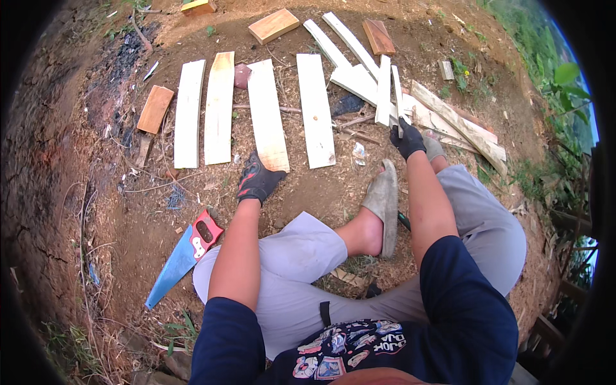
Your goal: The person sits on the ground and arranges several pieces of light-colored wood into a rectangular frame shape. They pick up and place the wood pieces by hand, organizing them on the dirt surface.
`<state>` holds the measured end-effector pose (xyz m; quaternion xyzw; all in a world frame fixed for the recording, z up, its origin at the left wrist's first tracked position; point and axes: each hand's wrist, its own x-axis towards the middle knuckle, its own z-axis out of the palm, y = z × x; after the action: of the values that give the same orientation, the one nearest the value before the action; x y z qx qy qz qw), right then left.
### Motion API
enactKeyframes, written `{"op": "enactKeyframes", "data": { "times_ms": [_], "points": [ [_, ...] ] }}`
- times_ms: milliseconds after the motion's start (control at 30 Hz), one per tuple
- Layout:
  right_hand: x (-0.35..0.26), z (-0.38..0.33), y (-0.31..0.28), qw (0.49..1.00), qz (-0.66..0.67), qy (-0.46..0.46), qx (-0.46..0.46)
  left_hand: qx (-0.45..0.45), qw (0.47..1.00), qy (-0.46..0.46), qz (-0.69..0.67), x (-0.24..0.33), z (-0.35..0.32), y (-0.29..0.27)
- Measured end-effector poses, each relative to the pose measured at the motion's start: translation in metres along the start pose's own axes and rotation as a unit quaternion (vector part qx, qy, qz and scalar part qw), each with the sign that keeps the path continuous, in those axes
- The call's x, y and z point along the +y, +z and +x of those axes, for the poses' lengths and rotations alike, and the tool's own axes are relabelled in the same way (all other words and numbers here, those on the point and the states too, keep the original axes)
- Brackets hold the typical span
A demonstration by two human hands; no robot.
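The black-gloved right hand grips a narrow wooden strip.

Bright outdoor daylight, shadows soft. Planks toward 12 o'clock near washed out. Centre reasonably sharp. Heavy fisheye: black vignette all round, curved edges. Greenery at 2 o'clock soft.

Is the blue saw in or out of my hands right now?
Out: the saw lies on the ground, while your left hand touches a board and your right hand holds a thin strip.
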<state>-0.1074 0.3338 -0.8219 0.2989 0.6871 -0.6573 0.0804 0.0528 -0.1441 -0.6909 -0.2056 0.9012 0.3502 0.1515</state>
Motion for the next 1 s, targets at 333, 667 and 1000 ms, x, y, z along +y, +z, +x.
{"op": "enactKeyframes", "data": {
  "times_ms": [333,667,1000],
  "points": [
    [-0.061,-0.138,0.025,0.921,-0.269,-0.269,0.085,0.027,0.997,0.061,0.028,0.082,-0.044,-0.071],
    [-0.064,-0.197,0.084,0.895,-0.274,-0.186,-0.298,0.041,0.995,-0.076,0.051,-0.013,0.001,-0.06],
    [-0.023,-0.179,0.106,0.829,-0.465,-0.257,-0.174,-0.011,0.984,-0.119,0.128,-0.029,0.015,-0.021]
  ]
}}
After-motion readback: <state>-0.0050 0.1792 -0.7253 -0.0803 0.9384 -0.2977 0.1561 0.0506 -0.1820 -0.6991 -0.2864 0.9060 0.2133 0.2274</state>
